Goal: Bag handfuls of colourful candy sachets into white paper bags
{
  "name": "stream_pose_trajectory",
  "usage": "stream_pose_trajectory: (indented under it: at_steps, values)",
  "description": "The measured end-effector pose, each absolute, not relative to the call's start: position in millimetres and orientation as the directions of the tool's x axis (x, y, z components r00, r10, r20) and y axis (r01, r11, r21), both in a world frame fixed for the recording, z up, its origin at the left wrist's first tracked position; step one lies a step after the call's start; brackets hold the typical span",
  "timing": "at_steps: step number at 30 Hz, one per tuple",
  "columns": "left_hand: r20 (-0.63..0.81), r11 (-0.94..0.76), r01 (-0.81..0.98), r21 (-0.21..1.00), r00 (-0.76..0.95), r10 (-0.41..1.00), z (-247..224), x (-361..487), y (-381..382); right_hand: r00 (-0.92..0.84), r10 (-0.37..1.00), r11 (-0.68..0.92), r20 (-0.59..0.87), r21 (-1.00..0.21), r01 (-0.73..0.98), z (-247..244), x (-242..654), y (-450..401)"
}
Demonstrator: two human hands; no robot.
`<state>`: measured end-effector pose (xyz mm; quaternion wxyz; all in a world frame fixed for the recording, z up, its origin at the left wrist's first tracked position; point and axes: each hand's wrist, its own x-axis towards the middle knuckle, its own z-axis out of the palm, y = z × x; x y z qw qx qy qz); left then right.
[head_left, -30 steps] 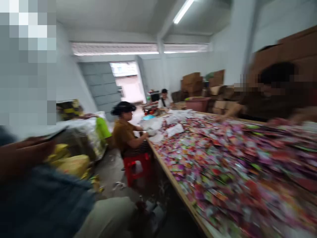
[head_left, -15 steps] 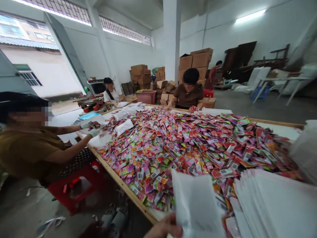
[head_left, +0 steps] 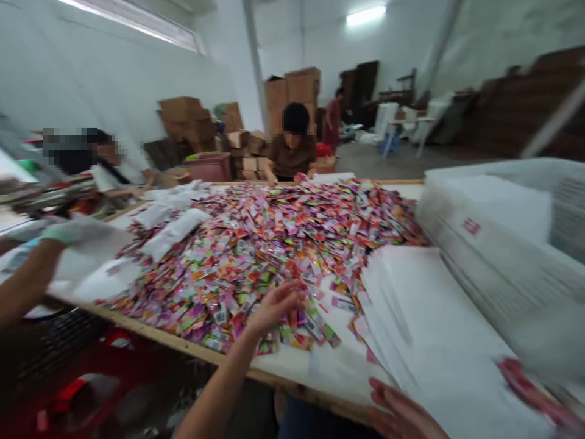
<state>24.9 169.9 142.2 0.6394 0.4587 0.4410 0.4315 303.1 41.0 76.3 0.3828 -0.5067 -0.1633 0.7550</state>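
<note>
Left hand (head_left: pixel 276 305) was loosely spread over the heaped printed sachets (head_left: pixel 247 262); right hand (head_left: pixel 400 411) was spread beside stacked white bags (head_left: pixel 420 311).
The sachets lay ahead, nearer the left; the bags' long axis slanted far-left from near-right.

Pale walls (head_left: pixel 114 67), bright tube light (head_left: pixel 366 15), grey floor (head_left: pixel 365 160)

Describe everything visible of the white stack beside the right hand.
The white stack is made of many thin, flat sheets or bags; paper or plastic, I cannot tell. It lies flat at the near right of the table, its left edges fanned. Colourful packets border it on the left, and a whitish bin stands along its right. A blurred reddish piece shows at its lower right. The right hand is by its near left edge; contact is unclear.
</note>
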Motion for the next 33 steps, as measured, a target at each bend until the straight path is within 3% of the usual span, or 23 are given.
stream_pose_trajectory:
  at_steps: [2,4,8,20,24,26,29,31,33]
  values:
    - [-0.240,0.225,0.084,0.971,0.308,0.921,113,72,123,-0.128,0.742,-0.618,-0.659,-0.596,-0.513,90,301,35]
    - [-0.316,0.241,0.224,0.944,0.409,0.856,92,104,87,-0.023,0.771,-0.551,-0.637,-0.648,-0.525,100,302,33]
    - [-0.224,0.006,0.431,0.903,0.458,0.860,64,136,66,0.146,0.804,-0.450,-0.576,-0.751,-0.484,101,307,32]
    - [-0.258,0.059,0.476,0.877,0.365,0.895,56,144,72,-0.015,0.841,-0.534,-0.541,-0.824,-0.191,98,321,19]
    - [-0.124,-0.049,0.511,0.858,0.299,0.946,65,111,82,-0.175,0.834,-0.524,-0.523,-0.851,0.048,101,337,50]
    - [0.050,-0.068,0.628,0.776,0.046,0.998,69,72,99,-0.206,0.873,-0.404,-0.443,-0.892,0.205,98,327,86]
    - [0.284,0.111,0.834,0.541,-0.305,0.909,69,12,127,-0.316,0.931,-0.043,-0.181,-0.916,0.399,90,270,152]
    - [0.246,0.206,0.897,0.392,-0.318,0.916,63,-8,141,-0.420,0.908,0.226,0.004,-0.847,0.481,82,218,193]
    - [0.105,0.217,0.924,0.315,-0.261,0.960,55,-6,148,-0.519,0.849,0.435,0.096,-0.684,0.586,73,174,224]
